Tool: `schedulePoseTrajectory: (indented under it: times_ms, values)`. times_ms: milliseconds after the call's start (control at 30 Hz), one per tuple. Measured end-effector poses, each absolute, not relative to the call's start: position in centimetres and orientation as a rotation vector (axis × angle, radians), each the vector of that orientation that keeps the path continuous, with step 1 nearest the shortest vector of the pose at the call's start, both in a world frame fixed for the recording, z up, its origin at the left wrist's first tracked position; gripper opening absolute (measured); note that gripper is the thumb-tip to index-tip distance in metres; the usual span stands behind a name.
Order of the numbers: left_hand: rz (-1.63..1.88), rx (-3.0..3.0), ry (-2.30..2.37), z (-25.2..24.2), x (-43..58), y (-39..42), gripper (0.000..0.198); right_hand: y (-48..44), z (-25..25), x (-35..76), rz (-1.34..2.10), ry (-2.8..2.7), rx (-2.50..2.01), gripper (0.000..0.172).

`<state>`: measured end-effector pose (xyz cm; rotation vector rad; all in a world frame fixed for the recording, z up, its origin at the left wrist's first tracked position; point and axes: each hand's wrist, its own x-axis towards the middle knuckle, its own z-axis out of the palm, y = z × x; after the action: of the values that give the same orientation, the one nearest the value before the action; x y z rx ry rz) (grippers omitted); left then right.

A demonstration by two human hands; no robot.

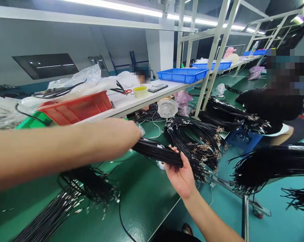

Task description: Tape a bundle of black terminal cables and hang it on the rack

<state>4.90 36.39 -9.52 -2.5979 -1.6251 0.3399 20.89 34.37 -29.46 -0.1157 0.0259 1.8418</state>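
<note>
long white shelf: open red plastic bin at left; black-and-red hand tool near round yellow tape roll; shallow blue plastic tray farther right. below: round white plastic fan beside pink translucent bag.

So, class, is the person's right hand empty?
No, the right hand holds one end of a bundle of black cables.

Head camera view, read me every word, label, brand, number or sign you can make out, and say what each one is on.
No text can be read in this view.
White sheet on the shelf: seems to carry lines of print, too small and blurred to read.
White patch on the held black cable bundle: too small to tell whether anything is written there.
</note>
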Motion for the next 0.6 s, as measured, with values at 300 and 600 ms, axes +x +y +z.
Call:
schedulePoseTrajectory:
  times_ms: [300, 600]
  values:
    - [0.679, -2.973, -1.399, -32.5, 7.0, 34.2, 0.027, 27.8, -43.1, 28.2, 1.615, 0.245, -0.526, 0.014]
    - [0.911, -3.143, -1.268, -47.0, 12.1, 38.0, 0.024, 27.4, -53.5, 32.0, 1.453, 0.401, -0.791, 0.013]
